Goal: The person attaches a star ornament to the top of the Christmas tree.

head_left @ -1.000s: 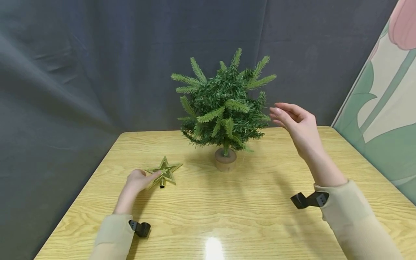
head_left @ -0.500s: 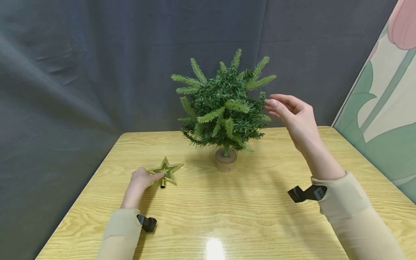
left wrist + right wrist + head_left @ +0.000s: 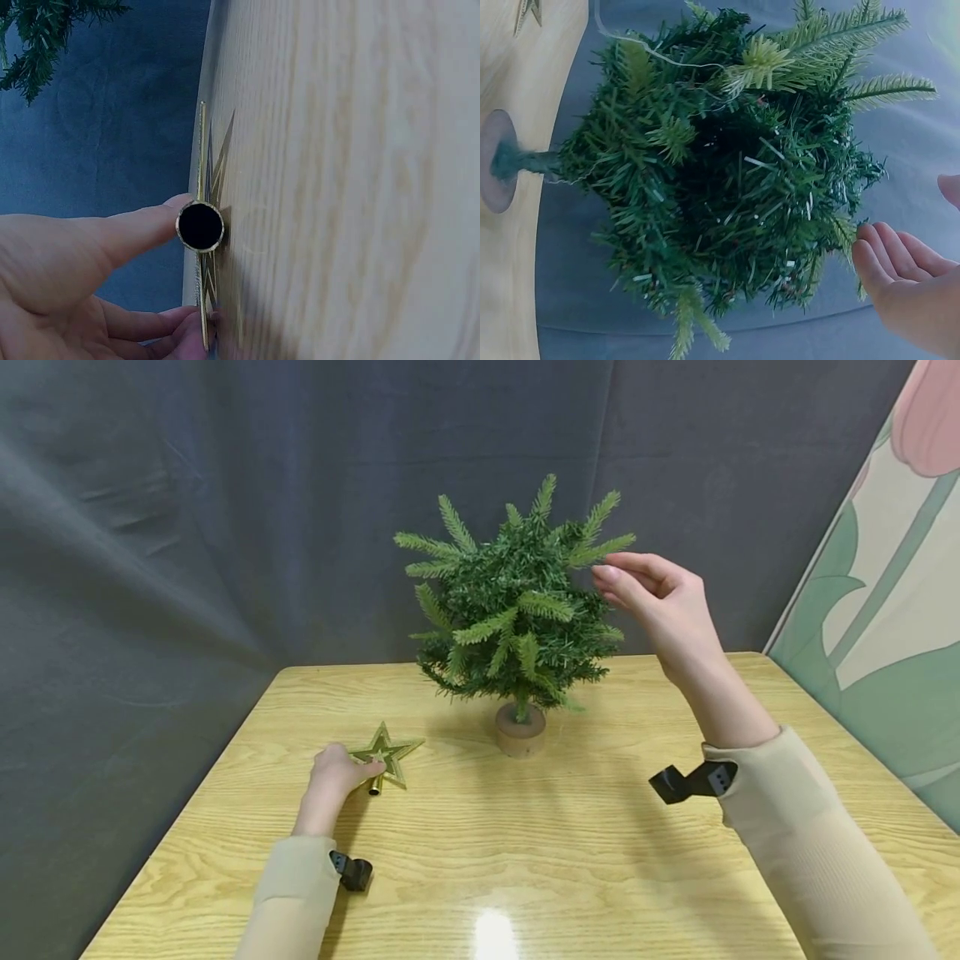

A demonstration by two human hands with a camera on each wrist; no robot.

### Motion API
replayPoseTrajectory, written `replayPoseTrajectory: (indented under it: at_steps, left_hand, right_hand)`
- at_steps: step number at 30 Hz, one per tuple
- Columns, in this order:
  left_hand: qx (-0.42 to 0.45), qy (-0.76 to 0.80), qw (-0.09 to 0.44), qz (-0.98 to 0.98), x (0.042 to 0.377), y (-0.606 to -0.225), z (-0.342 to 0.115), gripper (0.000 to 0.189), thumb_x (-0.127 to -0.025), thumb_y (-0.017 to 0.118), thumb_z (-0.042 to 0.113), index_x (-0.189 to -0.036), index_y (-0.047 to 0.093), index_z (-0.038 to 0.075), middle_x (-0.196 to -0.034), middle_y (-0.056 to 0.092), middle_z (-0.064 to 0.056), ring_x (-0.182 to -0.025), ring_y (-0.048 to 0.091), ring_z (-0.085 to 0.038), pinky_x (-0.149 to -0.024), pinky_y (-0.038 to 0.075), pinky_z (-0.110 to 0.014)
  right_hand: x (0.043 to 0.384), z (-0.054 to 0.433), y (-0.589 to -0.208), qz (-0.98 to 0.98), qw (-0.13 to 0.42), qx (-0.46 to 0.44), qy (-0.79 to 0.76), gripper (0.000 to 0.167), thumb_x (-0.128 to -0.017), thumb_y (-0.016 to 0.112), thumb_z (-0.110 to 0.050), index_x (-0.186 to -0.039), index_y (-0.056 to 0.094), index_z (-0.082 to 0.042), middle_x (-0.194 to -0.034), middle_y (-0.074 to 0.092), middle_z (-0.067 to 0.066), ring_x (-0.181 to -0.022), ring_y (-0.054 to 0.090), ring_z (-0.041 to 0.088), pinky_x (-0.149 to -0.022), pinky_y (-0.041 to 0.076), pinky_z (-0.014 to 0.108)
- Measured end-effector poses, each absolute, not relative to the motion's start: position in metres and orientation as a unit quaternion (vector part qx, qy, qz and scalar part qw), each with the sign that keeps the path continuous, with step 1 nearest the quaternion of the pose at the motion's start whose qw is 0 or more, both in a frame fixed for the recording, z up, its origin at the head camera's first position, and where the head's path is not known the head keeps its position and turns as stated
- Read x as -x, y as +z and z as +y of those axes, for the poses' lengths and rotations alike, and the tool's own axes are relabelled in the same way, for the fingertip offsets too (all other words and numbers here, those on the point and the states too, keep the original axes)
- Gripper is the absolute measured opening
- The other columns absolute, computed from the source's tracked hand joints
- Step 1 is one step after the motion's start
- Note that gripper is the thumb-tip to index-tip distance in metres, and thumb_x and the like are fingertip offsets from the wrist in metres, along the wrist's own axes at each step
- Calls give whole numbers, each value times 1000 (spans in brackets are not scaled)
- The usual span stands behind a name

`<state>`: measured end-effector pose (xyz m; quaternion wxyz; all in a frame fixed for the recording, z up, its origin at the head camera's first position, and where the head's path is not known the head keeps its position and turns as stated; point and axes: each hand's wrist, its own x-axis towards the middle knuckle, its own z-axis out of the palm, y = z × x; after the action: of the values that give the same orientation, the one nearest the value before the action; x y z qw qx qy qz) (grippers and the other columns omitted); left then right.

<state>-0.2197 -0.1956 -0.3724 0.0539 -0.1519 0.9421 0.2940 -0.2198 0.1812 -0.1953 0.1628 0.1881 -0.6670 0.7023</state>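
A gold star tree topper (image 3: 381, 750) lies at the table's left side, its hollow socket (image 3: 200, 226) facing me. My left hand (image 3: 335, 772) holds it, the thumb on its upper face and the fingers at its left edge, as the left wrist view shows. A small artificial Christmas tree (image 3: 517, 593) stands upright towards the back on a round wooden base (image 3: 520, 737). Beside the tree's upper right branches my right hand (image 3: 667, 606) is raised, fingers loosely bent and holding nothing. Its fingertips are at the foliage; whether they touch it I cannot tell.
The wooden table (image 3: 480, 835) has a bright light reflection near its front. Behind it and to the left hangs a dark grey curtain (image 3: 315, 510). A panel with painted tulips (image 3: 900, 610) stands along the right side.
My right hand has risen and moved left, closer to the tree's upper branches. My left hand has shifted slightly right over the star topper, which stays nearly in place.
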Motion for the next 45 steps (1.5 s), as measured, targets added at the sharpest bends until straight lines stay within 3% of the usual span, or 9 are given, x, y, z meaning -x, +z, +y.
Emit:
replayPoseTrajectory:
  at_steps: [8, 14, 19, 23, 27, 32, 37, 42, 45]
  left_hand:
    - [144, 297, 51, 943, 224, -371, -195, 41, -79, 76, 33, -73, 48, 3, -76, 42, -11, -60, 36, -18, -50, 33, -27]
    - [145, 303, 51, 941, 226, -374, -198, 48, -77, 78, 33, -59, 39, 11, -60, 31, -1, -52, 29, -13, -48, 31, -25]
    - [138, 321, 45, 936, 226, -379, -203, 52, -76, 78, 33, -55, 35, 13, -54, 26, 5, -51, 25, -11, -47, 28, -24]
    - [133, 334, 42, 932, 223, -380, -206, 39, -76, 78, 31, -77, 57, -2, -74, 51, -9, -66, 39, -19, -56, 38, -28]
    - [126, 334, 48, 933, 224, -381, -211, 48, -75, 79, 30, -97, 60, -8, -96, 58, -20, -80, 48, -25, -65, 45, -32]
    - [117, 336, 56, 933, 226, -383, -215, 39, -74, 80, 27, -80, 53, -1, -77, 45, -7, -72, 41, -21, -57, 35, -26]
    - [102, 379, 68, 917, 225, -383, -218, 39, -74, 80, 21, -83, 49, -2, -77, 47, -8, -71, 48, -19, -60, 39, -27]
    - [88, 442, 88, 888, 225, -383, -221, 49, -79, 76, 17, -110, 51, -12, -110, 54, -28, -97, 53, -33, -84, 47, -41]
    - [77, 466, 97, 876, 226, -382, -223, 59, -82, 73, 17, -125, 46, -14, -132, 44, -35, -122, 45, -44, -102, 39, -52]
  right_hand:
    - [230, 172, -185, -719, 178, -157, 653, 45, -85, 70, -26, -121, 60, -1, -98, 70, -7, -91, 64, 6, -83, 49, 15]
    - [237, 165, -179, -757, 179, -137, 613, 46, -86, 68, -32, -125, 60, -8, -104, 68, -12, -101, 60, 4, -98, 43, 27]
    - [241, 157, -176, -753, 180, -143, 616, 46, -86, 69, -27, -126, 58, -6, -120, 66, 1, -106, 61, 5, -103, 43, 32]
    - [242, 150, -173, -748, 189, -156, 617, 47, -87, 69, -23, -127, 57, -4, -128, 61, 10, -111, 60, 10, -100, 45, 27]
    - [244, 145, -170, -752, 196, -160, 609, 46, -87, 68, -22, -128, 56, -4, -129, 60, 11, -115, 59, 14, -98, 46, 25]
    - [248, 140, -168, -771, 190, -159, 586, 47, -88, 67, -24, -130, 55, -6, -132, 58, 10, -120, 56, 17, -102, 44, 30]
    - [255, 135, -166, -796, 177, -154, 558, 48, -89, 65, -22, -132, 52, -6, -134, 56, 11, -122, 53, 21, -103, 43, 34]
    - [260, 131, -164, -825, 169, -134, 522, 46, -90, 64, -20, -133, 52, -6, -133, 57, 15, -122, 53, 24, -101, 44, 37]
    - [262, 127, -163, -833, 176, -122, 511, 45, -90, 63, -19, -132, 53, -4, -130, 58, 18, -121, 53, 26, -101, 44, 38]
